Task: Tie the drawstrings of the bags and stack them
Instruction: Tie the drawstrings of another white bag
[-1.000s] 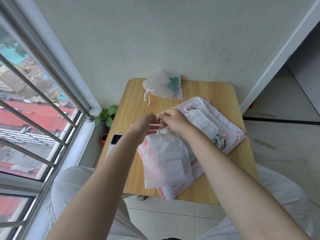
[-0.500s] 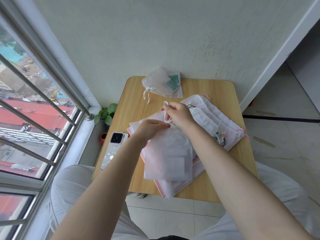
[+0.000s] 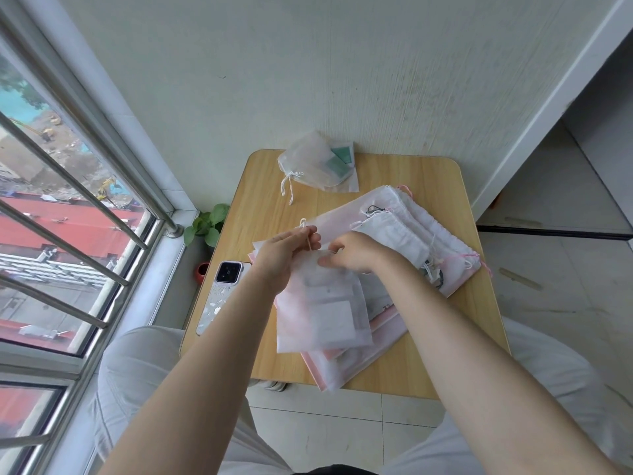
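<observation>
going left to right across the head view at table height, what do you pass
window bars → potted plant → phone → left hand → right hand → pile of drawstring bags

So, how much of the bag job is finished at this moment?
One tied bag lies at the table's far edge. The left hand pinches a drawstring while the right hand grips the bag's neck. Many bags beneath still look untied.

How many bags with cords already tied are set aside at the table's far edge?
1: the tied bag lies at the far edge by the wall; more may be hidden beneath it.
</observation>
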